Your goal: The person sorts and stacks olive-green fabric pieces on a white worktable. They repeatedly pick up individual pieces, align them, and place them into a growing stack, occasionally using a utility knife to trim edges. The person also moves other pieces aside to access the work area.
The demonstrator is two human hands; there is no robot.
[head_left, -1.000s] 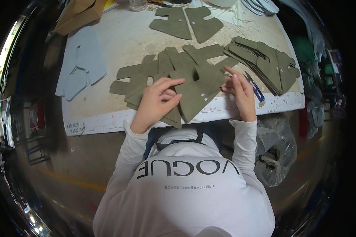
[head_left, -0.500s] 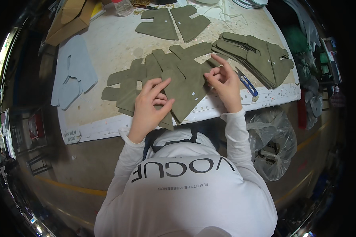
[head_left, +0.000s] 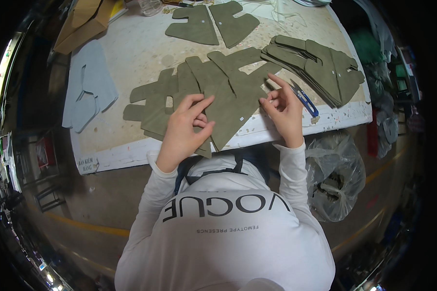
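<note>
A fan of olive-green cut fabric pieces (head_left: 179, 92) lies on the white worktable (head_left: 131, 53). My left hand (head_left: 184, 127) pinches the nearest olive fabric piece (head_left: 230, 106) at its left side, thumb against curled fingers. My right hand (head_left: 284, 109) holds the same piece at its right edge, index finger raised and the other fingers curled. Blue-handled thread snips (head_left: 306, 101) lie on the table just right of my right hand.
A thick stack of olive pieces (head_left: 325, 68) sits at the right, and two more olive pieces (head_left: 213, 24) at the back. Pale blue pieces (head_left: 90, 89) lie at the left, brown cardboard (head_left: 85, 24) behind them. A clear plastic bag (head_left: 335, 177) hangs below the table's right end.
My right hand has moved left, off the spot by the snips, to the near piece's right edge. My left hand has shifted its grip on that piece.
</note>
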